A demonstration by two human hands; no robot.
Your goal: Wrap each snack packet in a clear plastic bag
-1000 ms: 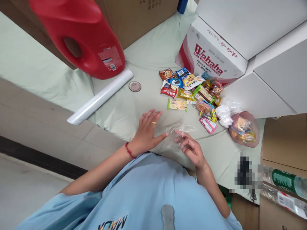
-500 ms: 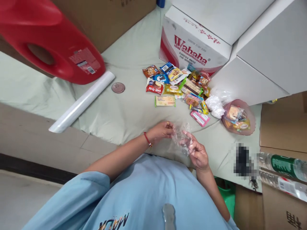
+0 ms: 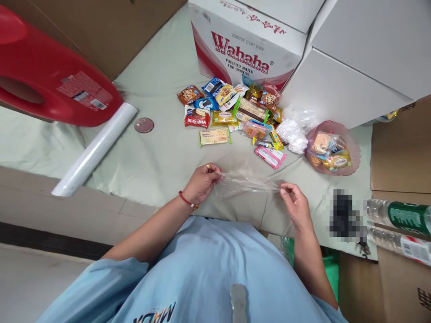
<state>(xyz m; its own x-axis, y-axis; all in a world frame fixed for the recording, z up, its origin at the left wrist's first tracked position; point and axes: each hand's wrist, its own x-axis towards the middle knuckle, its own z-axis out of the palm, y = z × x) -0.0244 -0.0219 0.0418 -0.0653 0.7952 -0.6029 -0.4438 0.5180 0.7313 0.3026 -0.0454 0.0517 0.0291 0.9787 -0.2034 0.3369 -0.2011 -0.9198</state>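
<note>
A clear plastic bag [image 3: 249, 183] is stretched sideways between my two hands, just above the cloth. My left hand [image 3: 203, 181], with a red bracelet at the wrist, pinches one end of it. At the other end, the fingertips of my right hand [image 3: 296, 202] are closed on its edge. Beyond the bag lies a pile of wrapped snacks, among them a pale biscuit pack [image 3: 215, 137], a pink-and-white packet [image 3: 270, 156] and a red packet [image 3: 197, 116]. A pink translucent bowl [image 3: 353, 154] at the right holds several wrapped snacks. Crumpled clear plastic [image 3: 294, 132] sits beside it.
On the left stand a red jug [image 3: 84, 85] and a white plastic roll [image 3: 96, 150], with a round brown disc [image 3: 144, 124] near it. A Wahaba-style water carton [image 3: 242, 49] backs the snacks. Plastic bottles [image 3: 407, 216] and a blurred dark item [image 3: 343, 215] are at right.
My hands have moved apart, drawing the crumpled bag out into a long stretched strip. The view has shifted, so the surroundings sit farther left.
</note>
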